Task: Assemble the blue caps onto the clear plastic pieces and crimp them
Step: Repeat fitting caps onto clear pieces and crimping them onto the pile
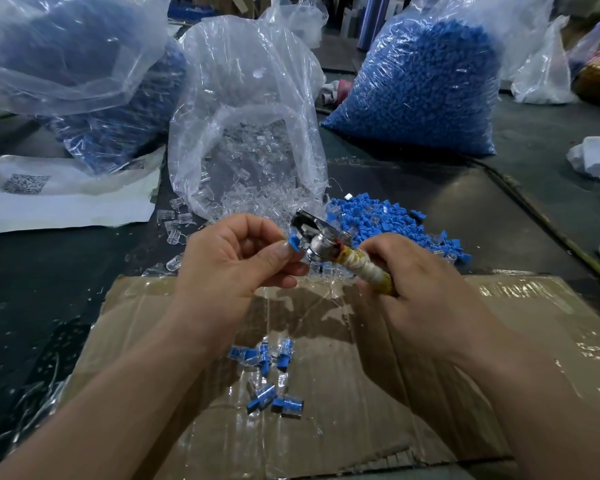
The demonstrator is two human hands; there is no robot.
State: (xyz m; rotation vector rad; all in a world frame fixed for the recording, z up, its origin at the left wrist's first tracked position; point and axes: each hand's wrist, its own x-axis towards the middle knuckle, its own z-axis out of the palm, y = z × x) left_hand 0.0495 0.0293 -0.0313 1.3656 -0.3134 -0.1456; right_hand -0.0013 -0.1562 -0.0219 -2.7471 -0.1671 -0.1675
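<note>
The left hand (236, 261) has its grip clamped on a blue cap (294, 243), pinched between thumb and fingertips and held against the metal head of a crimping tool (317, 242). Whether a clear piece sits inside the cap cannot be told. The right hand (426, 292) has its grip wrapped round the tool's taped handle (369, 273), bound in white and yellow. Both hands hover above a flattened cardboard sheet (430, 393) lying on the dark tabletop (32, 289).

Nearer on the cardboard lies a small scatter of capped pieces (267, 362), blue on clear. Just beyond the hands, to the right, is a loose heap of blue caps (388, 226). Beyond the hands, in the middle, an open clear bag (246, 133) holds clear plastic pieces, with a few spilled pieces (172, 225) at its left. Far right stands a full bag of blue caps (420, 88). Far left stands another bag (84, 81), on a white sheet (66, 202).
</note>
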